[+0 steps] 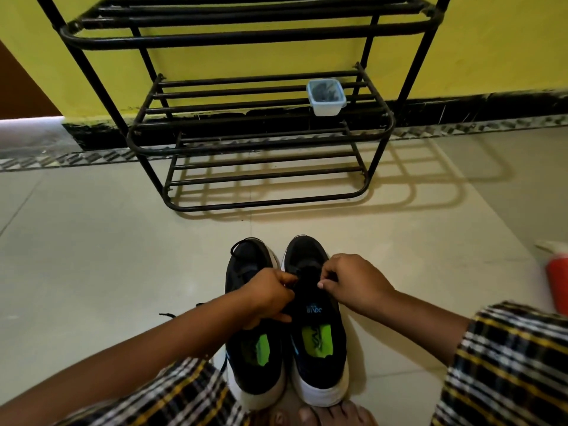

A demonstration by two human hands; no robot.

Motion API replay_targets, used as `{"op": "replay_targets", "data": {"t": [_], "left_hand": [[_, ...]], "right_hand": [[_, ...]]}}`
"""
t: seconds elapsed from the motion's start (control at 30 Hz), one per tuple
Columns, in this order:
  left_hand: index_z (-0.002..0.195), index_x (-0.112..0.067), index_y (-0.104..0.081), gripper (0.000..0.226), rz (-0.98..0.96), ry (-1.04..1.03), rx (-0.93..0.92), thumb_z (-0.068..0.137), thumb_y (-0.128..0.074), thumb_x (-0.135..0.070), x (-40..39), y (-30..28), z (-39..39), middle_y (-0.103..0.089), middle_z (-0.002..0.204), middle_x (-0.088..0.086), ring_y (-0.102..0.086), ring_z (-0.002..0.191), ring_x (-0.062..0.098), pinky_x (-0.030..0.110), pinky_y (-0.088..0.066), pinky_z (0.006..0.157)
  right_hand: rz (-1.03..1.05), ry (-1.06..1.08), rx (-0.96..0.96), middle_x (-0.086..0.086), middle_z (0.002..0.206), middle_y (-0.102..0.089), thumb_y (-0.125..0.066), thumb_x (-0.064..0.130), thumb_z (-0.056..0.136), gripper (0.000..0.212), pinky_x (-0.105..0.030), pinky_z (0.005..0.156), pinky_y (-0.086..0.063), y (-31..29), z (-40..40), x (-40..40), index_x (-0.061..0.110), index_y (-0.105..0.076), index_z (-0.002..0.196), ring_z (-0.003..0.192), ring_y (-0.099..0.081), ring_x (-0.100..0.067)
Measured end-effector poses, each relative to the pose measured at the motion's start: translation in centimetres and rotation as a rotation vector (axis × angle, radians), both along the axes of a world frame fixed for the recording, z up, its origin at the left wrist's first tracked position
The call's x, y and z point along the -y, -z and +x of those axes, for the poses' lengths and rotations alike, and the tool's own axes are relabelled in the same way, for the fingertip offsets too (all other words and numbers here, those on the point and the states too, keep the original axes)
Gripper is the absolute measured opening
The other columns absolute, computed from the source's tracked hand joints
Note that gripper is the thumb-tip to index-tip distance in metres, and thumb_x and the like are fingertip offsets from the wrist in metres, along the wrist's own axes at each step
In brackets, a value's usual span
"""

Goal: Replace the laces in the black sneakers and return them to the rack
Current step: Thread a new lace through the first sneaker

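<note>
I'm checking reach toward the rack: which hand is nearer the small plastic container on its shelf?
Right. The right hand is over the right sneaker, more directly below the container; the left hand is further left. Both are far from it.

Count of things on the floor and rack

Two black sneakers [256,318] [316,327], side by side; one black metal rack [258,142]; one small clear container [325,96] on it; one red object [558,282] at the right edge; two hands [270,295] [356,282].
</note>
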State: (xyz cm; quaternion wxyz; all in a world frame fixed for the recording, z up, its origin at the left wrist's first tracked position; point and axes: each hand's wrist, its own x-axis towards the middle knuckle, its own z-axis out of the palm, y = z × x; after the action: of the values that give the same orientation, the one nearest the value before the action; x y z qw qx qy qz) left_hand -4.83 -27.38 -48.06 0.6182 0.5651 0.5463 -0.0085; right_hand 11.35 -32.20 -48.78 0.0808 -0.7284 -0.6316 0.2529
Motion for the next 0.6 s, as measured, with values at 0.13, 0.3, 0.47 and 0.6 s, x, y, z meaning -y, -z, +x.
{"op": "replay_targets", "data": {"t": [0.13, 0.3, 0.47, 0.6], "left_hand": [[0.121, -0.008, -0.063, 0.033, -0.001, -0.057, 0.033, 0.093, -0.048, 0.004, -0.2, 0.5, -0.5, -0.066, 0.109, 0.012, -0.064, 0.093, 0.025, 0.029, -0.057, 0.074], [0.109, -0.004, -0.068, 0.026, -0.063, -0.097, 0.081, 0.09, -0.052, 0.007, -0.6, 0.7, -1.1, -0.068, 0.11, 0.019, -0.065, 0.099, 0.031, 0.037, -0.056, 0.083], [0.107, 0.002, -0.066, 0.022, -0.063, -0.081, 0.08, 0.09, -0.053, 0.006, -0.6, 0.7, -1.4, -0.066, 0.11, 0.024, -0.065, 0.091, 0.026, 0.029, -0.056, 0.075], [0.104, 0.003, -0.066, 0.02, -0.083, -0.095, 0.103, 0.09, -0.052, 0.006, -0.6, 0.9, -1.5, -0.067, 0.104, 0.021, -0.065, 0.081, 0.021, 0.023, -0.057, 0.065]], "right_hand": [[0.031, 0.042, 0.001, 0.0, 0.088, -0.061, -0.056, 0.019, 0.09, 0.012, -0.028, 0.07, -0.044, 0.2, 0.4, -0.1, 0.021, -0.058, 0.079, 0.083, -0.057, -0.019], [0.028, 0.217, -0.052, 0.0, 0.083, -0.066, -0.057, 0.015, 0.088, 0.012, -0.027, 0.068, -0.047, 0.3, 1.4, -0.3, 0.02, -0.067, 0.082, 0.082, -0.06, -0.019], [0.016, 0.25, -0.027, 0.004, 0.075, -0.062, -0.066, 0.023, 0.084, 0.008, -0.023, 0.063, -0.039, -0.1, 1.7, -0.3, 0.022, -0.07, 0.077, 0.08, -0.059, -0.016], [0.083, 0.257, -0.172, 0.005, 0.077, -0.065, -0.067, 0.021, 0.083, 0.009, -0.024, 0.068, -0.044, -0.5, 1.4, -0.3, 0.024, -0.07, 0.075, 0.08, -0.061, -0.012]]}}
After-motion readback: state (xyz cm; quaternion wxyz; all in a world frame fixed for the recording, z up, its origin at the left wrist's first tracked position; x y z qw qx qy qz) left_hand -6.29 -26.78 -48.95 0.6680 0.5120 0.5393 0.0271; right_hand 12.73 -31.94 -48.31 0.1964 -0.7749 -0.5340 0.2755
